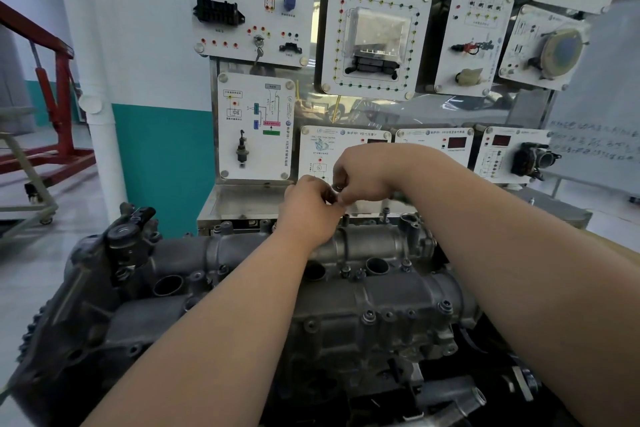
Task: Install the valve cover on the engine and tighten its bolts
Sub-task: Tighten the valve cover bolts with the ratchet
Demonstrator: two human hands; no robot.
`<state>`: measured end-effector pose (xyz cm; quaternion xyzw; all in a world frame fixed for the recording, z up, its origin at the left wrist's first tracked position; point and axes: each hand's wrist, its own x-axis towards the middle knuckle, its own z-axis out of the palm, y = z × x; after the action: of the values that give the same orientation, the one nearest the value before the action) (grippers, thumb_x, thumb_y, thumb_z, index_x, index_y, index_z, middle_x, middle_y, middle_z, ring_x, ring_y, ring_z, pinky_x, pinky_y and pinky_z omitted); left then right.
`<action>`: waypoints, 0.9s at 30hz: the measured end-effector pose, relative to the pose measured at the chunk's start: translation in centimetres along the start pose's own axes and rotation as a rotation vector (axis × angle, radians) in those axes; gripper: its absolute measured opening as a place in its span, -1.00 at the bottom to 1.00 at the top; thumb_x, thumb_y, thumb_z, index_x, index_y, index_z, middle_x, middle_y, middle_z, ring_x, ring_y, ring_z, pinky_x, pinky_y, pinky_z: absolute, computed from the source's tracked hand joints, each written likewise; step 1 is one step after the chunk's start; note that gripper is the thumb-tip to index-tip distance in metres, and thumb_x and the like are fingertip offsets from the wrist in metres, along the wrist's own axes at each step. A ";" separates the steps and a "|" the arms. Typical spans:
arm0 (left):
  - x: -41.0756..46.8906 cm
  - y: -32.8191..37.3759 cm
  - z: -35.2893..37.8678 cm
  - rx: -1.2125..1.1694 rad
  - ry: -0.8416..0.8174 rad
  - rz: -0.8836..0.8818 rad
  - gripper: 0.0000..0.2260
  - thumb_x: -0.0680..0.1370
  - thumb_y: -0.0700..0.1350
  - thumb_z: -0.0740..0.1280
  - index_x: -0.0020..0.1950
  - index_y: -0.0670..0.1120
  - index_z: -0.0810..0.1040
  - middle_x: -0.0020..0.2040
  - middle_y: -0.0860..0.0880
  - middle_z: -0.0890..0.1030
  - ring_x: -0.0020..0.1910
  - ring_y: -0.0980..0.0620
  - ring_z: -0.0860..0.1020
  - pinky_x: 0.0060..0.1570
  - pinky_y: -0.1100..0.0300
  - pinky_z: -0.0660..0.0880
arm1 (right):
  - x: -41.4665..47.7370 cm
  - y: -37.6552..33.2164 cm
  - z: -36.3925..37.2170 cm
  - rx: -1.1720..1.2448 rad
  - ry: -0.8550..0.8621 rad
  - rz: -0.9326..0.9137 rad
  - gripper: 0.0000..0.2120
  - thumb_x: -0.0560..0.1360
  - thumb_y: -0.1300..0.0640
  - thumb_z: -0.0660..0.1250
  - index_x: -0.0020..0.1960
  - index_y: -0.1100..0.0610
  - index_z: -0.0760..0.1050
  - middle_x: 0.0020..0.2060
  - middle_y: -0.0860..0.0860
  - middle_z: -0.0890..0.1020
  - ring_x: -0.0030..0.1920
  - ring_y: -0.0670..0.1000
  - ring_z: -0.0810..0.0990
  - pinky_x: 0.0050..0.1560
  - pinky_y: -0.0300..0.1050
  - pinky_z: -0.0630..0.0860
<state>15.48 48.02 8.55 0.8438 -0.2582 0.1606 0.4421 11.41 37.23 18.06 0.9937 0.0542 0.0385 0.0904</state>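
Observation:
The grey metal valve cover (374, 246) lies on top of the engine (138, 315), with several bolt heads showing along its near edge and round plug holes in its middle. My left hand (308, 211) and my right hand (363, 177) meet above the cover's far edge, fingers curled together. Between their fingertips they pinch a small metal part, likely a bolt (338, 188), just above an upright stud (345, 218). What each hand holds on its own is hard to tell.
Behind the engine stands a metal shelf (242, 198) and a training board of white panels (256, 125) with electrical parts. A red hoist frame (59, 87) and a grey cart leg (31, 177) stand on the floor at the left.

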 end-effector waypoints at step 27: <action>0.6 -0.4 0.1 0.024 -0.027 0.007 -0.81 0.46 -0.03 0.35 -0.31 -0.05 0.47 -0.11 0.00 0.43 0.03 -0.13 0.45 0.07 -0.05 0.45 | 0.2 -0.5 0.0 0.043 0.005 0.045 -0.74 0.46 -0.05 0.37 -0.23 0.16 0.58 -0.35 0.01 0.58 -0.33 0.01 0.49 -0.36 -0.16 0.33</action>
<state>16.20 47.98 8.49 0.8502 -0.2650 0.1537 0.4281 11.52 37.74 17.97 0.9963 0.0330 0.0420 0.0680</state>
